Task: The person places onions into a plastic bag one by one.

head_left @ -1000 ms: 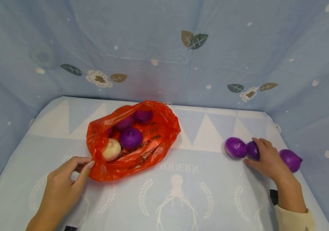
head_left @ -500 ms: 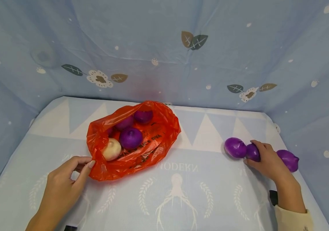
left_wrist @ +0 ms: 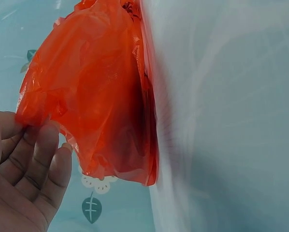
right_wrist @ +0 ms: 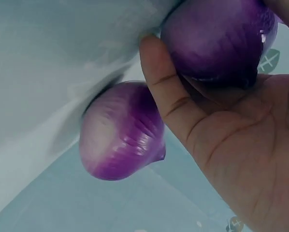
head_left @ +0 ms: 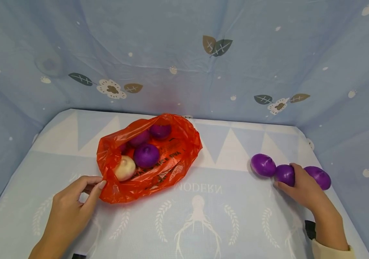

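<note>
Middle onion (head_left: 284, 175) on tbl. (head_left: 229, 219), outside red bag (head_left: 189, 142); more of it shows vs 1 s ago. R hand (head_left: 308, 190) has shifted, gripping it; L hand (head_left: 73, 203) pinches bag's edge. I'd call it grip adj., pick pending.

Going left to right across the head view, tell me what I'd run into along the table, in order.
Left hand, red plastic bag, left purple onion, middle purple onion, right purple onion.
</note>
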Motion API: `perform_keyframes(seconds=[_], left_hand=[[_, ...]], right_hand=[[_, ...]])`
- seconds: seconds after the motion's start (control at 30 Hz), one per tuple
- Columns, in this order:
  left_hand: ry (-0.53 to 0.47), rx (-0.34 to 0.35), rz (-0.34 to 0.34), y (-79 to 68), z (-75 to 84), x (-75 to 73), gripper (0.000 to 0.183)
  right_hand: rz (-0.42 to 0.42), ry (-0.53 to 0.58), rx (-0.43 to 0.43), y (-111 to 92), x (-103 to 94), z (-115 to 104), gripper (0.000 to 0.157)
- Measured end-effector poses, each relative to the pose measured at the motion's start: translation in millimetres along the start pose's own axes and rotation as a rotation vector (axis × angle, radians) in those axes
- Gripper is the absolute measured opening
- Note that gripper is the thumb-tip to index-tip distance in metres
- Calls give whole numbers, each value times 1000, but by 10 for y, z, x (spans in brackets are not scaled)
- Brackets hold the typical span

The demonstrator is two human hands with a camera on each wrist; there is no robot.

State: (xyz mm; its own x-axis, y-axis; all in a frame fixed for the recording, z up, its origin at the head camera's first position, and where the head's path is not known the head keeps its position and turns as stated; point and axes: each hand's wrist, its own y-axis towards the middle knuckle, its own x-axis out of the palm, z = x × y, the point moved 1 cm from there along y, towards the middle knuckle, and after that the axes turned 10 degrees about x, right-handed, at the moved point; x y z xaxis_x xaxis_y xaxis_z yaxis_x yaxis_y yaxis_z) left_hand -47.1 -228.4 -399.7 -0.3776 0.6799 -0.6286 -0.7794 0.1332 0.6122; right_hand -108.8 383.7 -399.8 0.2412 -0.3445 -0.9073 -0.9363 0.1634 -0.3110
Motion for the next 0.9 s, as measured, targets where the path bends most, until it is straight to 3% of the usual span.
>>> perform_keyframes(seconds=[0.27, 0.63, 0.9], left_hand=[[4, -10, -3, -4, -11, 2, 30], [0, -15, -6, 2, 2, -2, 30], [2, -22, -11, 6, 8, -1, 29]], right_hand=[[-36, -18, 3, -87, 2, -68, 109], [-41, -29, -46, -210, 51, -99, 102], [-48, -37, -84, -358, -16, -285, 98]])
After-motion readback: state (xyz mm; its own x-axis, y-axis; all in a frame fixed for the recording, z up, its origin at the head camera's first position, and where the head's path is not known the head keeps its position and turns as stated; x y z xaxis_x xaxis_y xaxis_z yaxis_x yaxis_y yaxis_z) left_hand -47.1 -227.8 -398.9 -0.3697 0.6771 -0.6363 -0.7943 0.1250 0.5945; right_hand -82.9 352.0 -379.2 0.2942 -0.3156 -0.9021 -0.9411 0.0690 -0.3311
